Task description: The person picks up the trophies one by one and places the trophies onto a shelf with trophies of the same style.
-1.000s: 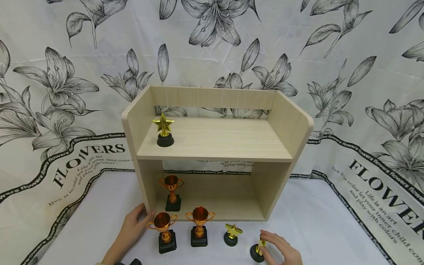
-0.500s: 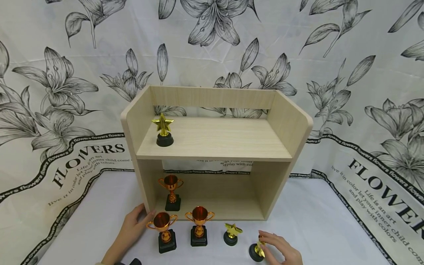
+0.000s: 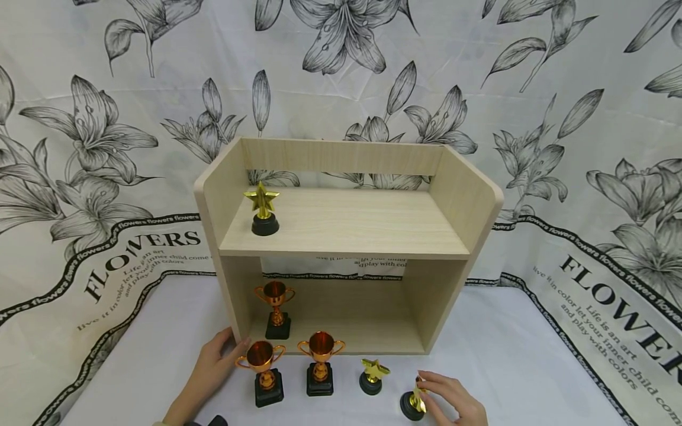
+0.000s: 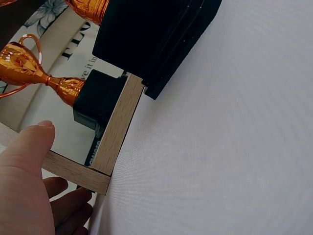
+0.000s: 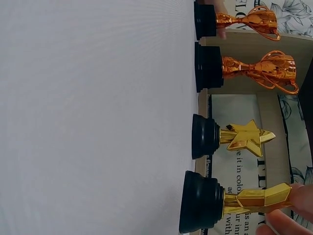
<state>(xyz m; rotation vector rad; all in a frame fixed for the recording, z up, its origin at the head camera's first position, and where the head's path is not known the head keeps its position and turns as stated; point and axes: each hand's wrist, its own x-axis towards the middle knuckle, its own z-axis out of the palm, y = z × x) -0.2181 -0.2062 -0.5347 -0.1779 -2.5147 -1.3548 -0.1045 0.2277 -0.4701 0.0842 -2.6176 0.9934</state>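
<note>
My left hand grips the lower front corner of a pale wooden two-tier shelf; in the left wrist view the thumb lies on the inner side of the side panel, the other fingers outside. At front right, my right hand pinches the star of a gold star trophy with a round black base. Another star trophy stands just left of it. Two copper-coloured cup trophies on square black bases stand before the shelf, one close to my left hand.
On the upper tier, at the left, stands a gold star trophy. A copper cup trophy occupies the lower tier's left side. Behind the shelf hangs a flower-printed cloth, and a white cloth covers the table.
The star trophy in my right hand has turned slightly and shifted a touch to the left. My left hand and the other trophies keep their places.
</note>
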